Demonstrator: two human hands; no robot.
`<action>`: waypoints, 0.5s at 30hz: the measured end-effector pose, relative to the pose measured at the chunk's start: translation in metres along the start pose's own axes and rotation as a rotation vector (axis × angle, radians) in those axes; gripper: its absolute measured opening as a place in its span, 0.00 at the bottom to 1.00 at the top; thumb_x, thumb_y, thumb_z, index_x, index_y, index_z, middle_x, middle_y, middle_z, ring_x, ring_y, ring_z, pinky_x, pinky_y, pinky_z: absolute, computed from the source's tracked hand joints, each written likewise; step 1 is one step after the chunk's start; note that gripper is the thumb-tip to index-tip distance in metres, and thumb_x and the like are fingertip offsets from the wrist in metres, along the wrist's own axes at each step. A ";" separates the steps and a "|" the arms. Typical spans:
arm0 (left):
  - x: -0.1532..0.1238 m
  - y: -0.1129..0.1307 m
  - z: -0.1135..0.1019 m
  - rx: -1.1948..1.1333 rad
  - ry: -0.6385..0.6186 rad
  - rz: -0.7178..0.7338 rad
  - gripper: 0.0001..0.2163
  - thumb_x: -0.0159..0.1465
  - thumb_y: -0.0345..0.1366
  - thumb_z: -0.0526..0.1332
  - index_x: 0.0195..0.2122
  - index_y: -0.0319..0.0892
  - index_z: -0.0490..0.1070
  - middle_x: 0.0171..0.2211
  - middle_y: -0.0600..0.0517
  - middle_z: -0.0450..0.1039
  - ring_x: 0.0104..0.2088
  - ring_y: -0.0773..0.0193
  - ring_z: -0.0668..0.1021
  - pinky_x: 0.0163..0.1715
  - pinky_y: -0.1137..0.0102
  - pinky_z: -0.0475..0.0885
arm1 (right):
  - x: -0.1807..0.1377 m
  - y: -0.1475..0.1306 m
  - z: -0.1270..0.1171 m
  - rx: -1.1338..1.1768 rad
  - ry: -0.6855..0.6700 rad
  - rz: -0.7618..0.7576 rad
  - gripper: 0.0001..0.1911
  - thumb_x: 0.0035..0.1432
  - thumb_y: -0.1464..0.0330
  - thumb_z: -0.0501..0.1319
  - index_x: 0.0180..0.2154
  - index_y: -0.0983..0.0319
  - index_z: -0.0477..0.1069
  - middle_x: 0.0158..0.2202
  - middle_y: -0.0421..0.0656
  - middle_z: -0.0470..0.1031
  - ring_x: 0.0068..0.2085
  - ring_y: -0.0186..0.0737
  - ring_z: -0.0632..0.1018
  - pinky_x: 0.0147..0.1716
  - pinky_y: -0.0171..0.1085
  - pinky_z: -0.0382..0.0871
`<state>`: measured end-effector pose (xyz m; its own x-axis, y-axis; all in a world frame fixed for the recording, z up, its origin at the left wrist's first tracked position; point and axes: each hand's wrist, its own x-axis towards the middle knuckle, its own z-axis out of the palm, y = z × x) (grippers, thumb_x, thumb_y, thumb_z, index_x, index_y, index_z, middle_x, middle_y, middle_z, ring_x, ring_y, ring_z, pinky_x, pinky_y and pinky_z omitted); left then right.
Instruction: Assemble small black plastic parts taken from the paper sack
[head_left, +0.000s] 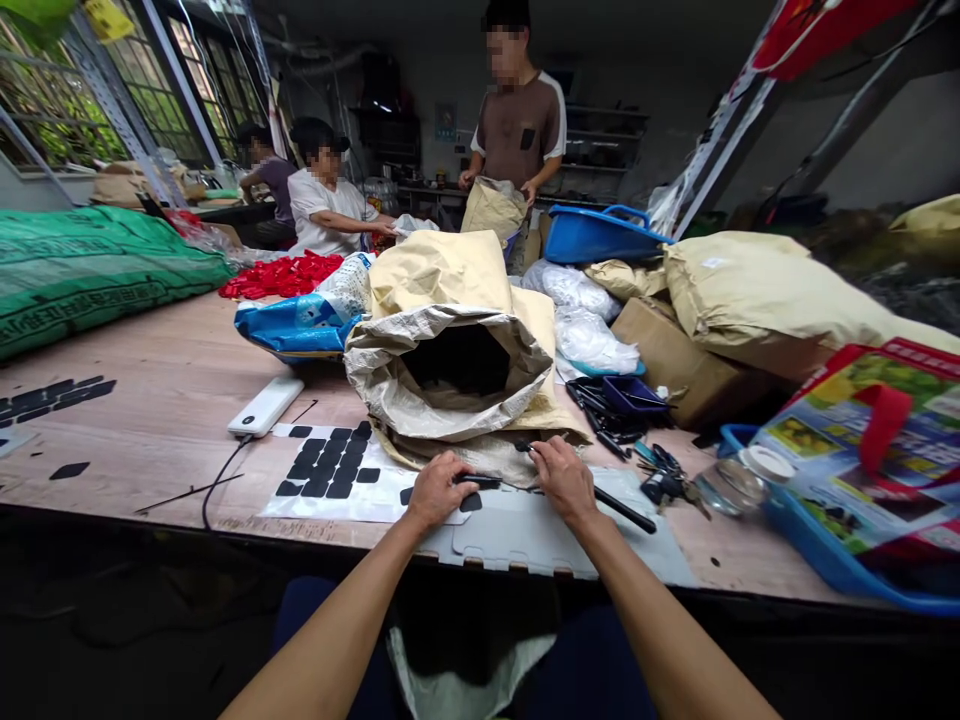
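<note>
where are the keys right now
In the head view, the keys lie on the table right of centre, between the right hand and the clear jar.

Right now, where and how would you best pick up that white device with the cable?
Probably grip the white device across its long sides, from above: it lies flat and uncovered, while the dark cable leaves its near end.
</note>
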<state>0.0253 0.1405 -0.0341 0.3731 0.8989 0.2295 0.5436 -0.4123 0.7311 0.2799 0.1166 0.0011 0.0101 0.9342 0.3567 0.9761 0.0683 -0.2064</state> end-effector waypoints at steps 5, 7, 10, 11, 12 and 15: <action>-0.001 0.002 -0.002 0.012 -0.012 -0.015 0.06 0.61 0.36 0.66 0.39 0.46 0.80 0.35 0.52 0.72 0.40 0.59 0.74 0.43 0.66 0.68 | -0.007 0.014 0.020 -0.015 0.034 0.038 0.10 0.67 0.65 0.57 0.45 0.58 0.77 0.39 0.44 0.72 0.42 0.41 0.69 0.44 0.37 0.60; -0.001 0.003 -0.002 0.015 -0.015 -0.016 0.06 0.60 0.36 0.66 0.39 0.45 0.80 0.35 0.52 0.72 0.40 0.59 0.74 0.43 0.66 0.68 | -0.010 0.013 0.025 -0.013 0.082 0.046 0.10 0.67 0.65 0.58 0.44 0.58 0.77 0.39 0.44 0.71 0.42 0.42 0.68 0.43 0.38 0.59; -0.001 0.003 -0.003 0.022 -0.019 -0.009 0.06 0.61 0.36 0.66 0.39 0.45 0.79 0.35 0.52 0.72 0.40 0.59 0.74 0.42 0.66 0.68 | -0.012 0.010 0.027 -0.015 0.106 0.057 0.08 0.65 0.66 0.59 0.43 0.58 0.76 0.39 0.44 0.71 0.42 0.42 0.67 0.43 0.38 0.57; -0.001 0.003 -0.003 0.025 -0.022 -0.007 0.06 0.61 0.36 0.66 0.39 0.45 0.79 0.35 0.52 0.72 0.40 0.59 0.74 0.42 0.66 0.68 | -0.011 0.010 0.027 -0.019 0.103 0.061 0.08 0.65 0.66 0.59 0.43 0.59 0.76 0.39 0.44 0.70 0.42 0.42 0.67 0.42 0.38 0.57; -0.001 0.003 -0.003 0.026 -0.024 -0.006 0.06 0.61 0.36 0.66 0.39 0.45 0.79 0.35 0.52 0.72 0.40 0.59 0.74 0.43 0.66 0.68 | -0.011 0.009 0.027 -0.024 0.099 0.063 0.08 0.65 0.66 0.59 0.43 0.59 0.76 0.39 0.44 0.70 0.42 0.42 0.67 0.42 0.38 0.57; -0.001 0.004 -0.004 0.025 -0.031 -0.009 0.07 0.63 0.38 0.64 0.39 0.44 0.79 0.35 0.51 0.72 0.40 0.58 0.73 0.43 0.66 0.67 | -0.010 0.008 0.026 -0.041 0.089 0.069 0.08 0.65 0.66 0.59 0.43 0.59 0.75 0.40 0.45 0.70 0.43 0.43 0.66 0.43 0.38 0.56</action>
<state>0.0239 0.1389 -0.0292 0.3907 0.8978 0.2030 0.5658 -0.4082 0.7164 0.2821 0.1166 -0.0281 0.0953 0.9011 0.4230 0.9805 -0.0115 -0.1963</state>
